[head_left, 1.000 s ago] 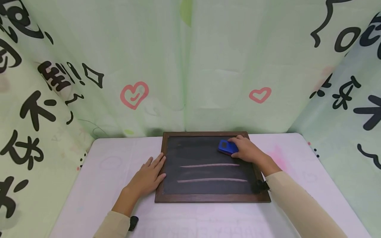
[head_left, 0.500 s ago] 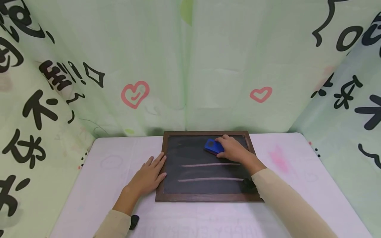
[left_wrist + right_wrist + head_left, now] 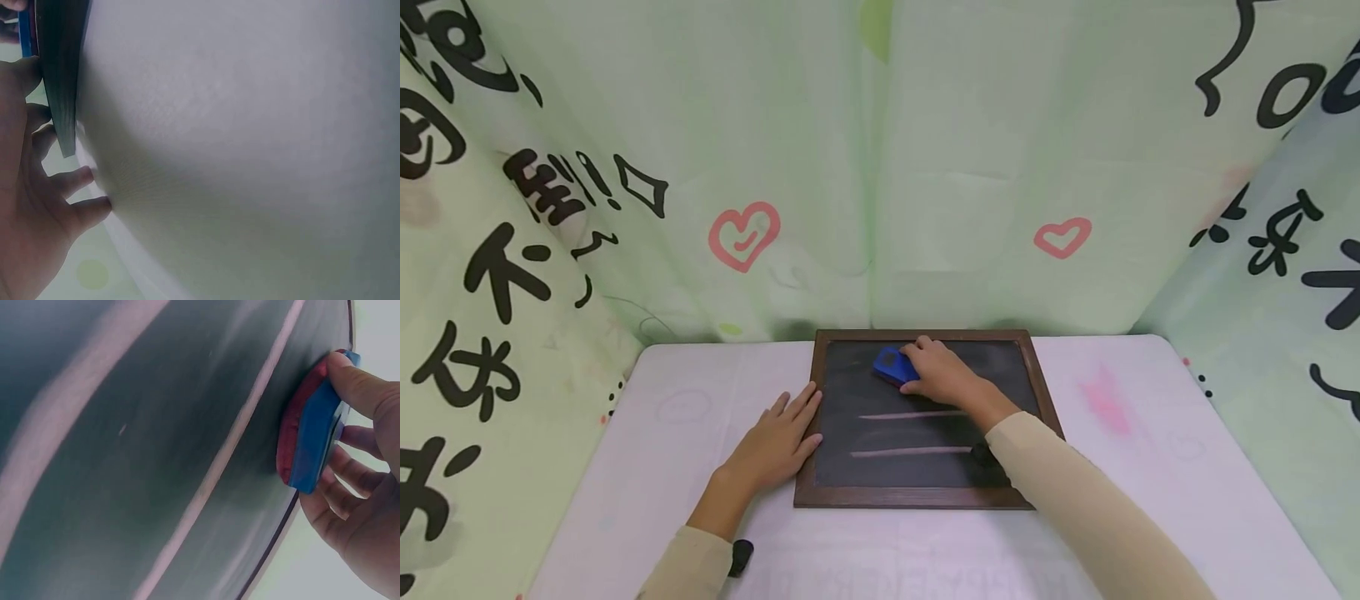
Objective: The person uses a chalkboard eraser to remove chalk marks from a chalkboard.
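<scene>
Right hand point(image 3: 943, 377) clasped blue eraser point(image 3: 893, 365) between thumb and fingers, red felt face flat against chalkboard point(image 3: 917, 475), just above two pink chalk lines point(image 3: 910, 415). Left hand point(image 3: 772, 446) lay flat, fingers straight, touching chalkboard's left frame, likely steadying it against sliding on table point(image 3: 685, 433).

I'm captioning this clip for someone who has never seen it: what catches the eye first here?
First, the dark wood-framed chalkboard lying flat on the pale table, with two pink chalk lines across it. Next, the right hand holding a bright blue eraser against the board's far part, while the left hand rests flat at the left frame. Behind, green curtains with black writing and pink hearts stand out.
</scene>
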`<act>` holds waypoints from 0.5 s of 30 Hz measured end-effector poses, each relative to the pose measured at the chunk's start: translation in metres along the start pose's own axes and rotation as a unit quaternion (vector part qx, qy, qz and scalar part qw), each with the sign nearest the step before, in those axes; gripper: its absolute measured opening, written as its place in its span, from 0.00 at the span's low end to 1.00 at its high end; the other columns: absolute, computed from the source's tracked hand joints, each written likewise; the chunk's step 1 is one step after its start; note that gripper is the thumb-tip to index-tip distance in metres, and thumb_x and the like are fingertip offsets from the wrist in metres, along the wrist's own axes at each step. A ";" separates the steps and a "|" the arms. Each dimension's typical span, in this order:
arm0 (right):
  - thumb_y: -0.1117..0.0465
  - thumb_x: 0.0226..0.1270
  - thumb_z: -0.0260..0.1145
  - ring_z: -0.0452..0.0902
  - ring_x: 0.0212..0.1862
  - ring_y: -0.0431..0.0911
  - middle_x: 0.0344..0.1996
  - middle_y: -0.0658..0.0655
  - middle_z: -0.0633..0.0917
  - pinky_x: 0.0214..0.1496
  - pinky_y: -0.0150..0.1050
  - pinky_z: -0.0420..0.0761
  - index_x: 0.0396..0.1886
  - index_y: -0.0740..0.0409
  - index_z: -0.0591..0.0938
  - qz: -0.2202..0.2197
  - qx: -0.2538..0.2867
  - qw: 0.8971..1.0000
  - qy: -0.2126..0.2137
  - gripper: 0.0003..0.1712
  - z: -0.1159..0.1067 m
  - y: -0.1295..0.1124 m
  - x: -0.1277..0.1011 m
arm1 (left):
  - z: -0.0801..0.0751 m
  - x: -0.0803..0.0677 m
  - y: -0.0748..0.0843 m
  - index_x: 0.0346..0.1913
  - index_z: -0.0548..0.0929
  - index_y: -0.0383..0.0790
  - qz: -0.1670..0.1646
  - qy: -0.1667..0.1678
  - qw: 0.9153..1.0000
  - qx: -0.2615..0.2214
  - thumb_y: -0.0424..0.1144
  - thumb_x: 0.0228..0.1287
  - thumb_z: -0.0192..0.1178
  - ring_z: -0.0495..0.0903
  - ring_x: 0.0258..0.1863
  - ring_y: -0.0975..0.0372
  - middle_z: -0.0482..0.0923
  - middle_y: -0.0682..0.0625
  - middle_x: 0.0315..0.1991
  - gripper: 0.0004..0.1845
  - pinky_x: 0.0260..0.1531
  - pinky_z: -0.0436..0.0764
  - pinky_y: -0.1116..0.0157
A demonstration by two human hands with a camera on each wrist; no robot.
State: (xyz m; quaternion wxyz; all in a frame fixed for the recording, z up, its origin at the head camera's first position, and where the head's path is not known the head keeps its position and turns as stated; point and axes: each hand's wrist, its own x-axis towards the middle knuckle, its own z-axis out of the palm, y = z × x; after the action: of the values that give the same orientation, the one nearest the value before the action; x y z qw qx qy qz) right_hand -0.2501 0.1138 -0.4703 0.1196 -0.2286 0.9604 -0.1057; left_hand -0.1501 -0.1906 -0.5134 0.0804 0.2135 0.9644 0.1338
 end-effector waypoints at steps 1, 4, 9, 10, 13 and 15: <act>0.46 0.69 0.72 0.74 0.62 0.60 0.64 0.67 0.75 0.65 0.56 0.79 0.75 0.62 0.71 -0.002 -0.003 1.000 -0.001 0.41 0.000 -0.003 0.002 | 0.000 0.000 0.000 0.84 0.52 0.44 -0.001 -0.001 1.000 0.002 0.54 0.82 0.47 0.54 0.80 0.38 0.46 0.49 0.85 0.36 0.73 0.64 0.35; 0.45 0.71 0.71 0.74 0.61 0.58 0.64 0.66 0.75 0.64 0.54 0.79 0.75 0.62 0.71 -0.012 -0.017 1.000 -0.005 0.42 0.002 -0.014 0.008 | -0.001 0.000 0.001 0.84 0.53 0.43 -0.001 -0.001 1.000 0.006 0.54 0.82 0.48 0.55 0.80 0.38 0.46 0.49 0.85 0.36 0.72 0.64 0.35; 0.44 0.72 0.69 0.74 0.61 0.57 0.63 0.64 0.75 0.64 0.53 0.79 0.77 0.60 0.70 -0.029 -0.039 0.999 -0.007 0.41 0.004 -0.030 0.018 | -0.003 0.000 0.003 0.83 0.54 0.42 0.000 0.002 1.000 0.002 0.53 0.82 0.49 0.55 0.80 0.37 0.48 0.48 0.85 0.36 0.72 0.65 0.34; 0.45 0.73 0.68 0.74 0.61 0.57 0.63 0.64 0.75 0.64 0.53 0.79 0.77 0.59 0.70 -0.032 -0.042 0.999 -0.007 0.41 0.005 -0.033 0.019 | -0.003 0.001 0.003 0.83 0.54 0.42 -0.001 0.001 1.000 0.003 0.53 0.82 0.48 0.55 0.80 0.37 0.47 0.48 0.85 0.36 0.72 0.65 0.34; 0.45 0.73 0.68 0.73 0.62 0.57 0.64 0.62 0.75 0.65 0.53 0.79 0.78 0.58 0.70 -0.037 -0.052 0.998 -0.008 0.40 0.007 -0.042 0.024 | -0.002 0.001 0.003 0.83 0.54 0.43 -0.003 0.001 1.000 0.005 0.54 0.82 0.49 0.56 0.80 0.38 0.48 0.49 0.85 0.36 0.71 0.65 0.35; 0.45 0.73 0.68 0.74 0.62 0.56 0.64 0.62 0.76 0.65 0.52 0.79 0.77 0.58 0.70 -0.042 -0.056 0.998 -0.005 0.40 0.008 -0.048 0.027 | -0.001 0.002 0.002 0.84 0.53 0.43 -0.006 -0.003 1.000 0.007 0.55 0.82 0.48 0.55 0.80 0.38 0.47 0.50 0.85 0.37 0.72 0.65 0.35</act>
State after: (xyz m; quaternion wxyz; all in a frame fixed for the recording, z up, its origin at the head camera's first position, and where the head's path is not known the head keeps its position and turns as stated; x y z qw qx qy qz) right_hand -0.2513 0.0584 -0.4703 0.1070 -0.2759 0.9536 -0.0555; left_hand -0.1509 -0.1882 -0.5121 0.0828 0.2089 0.9663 0.1258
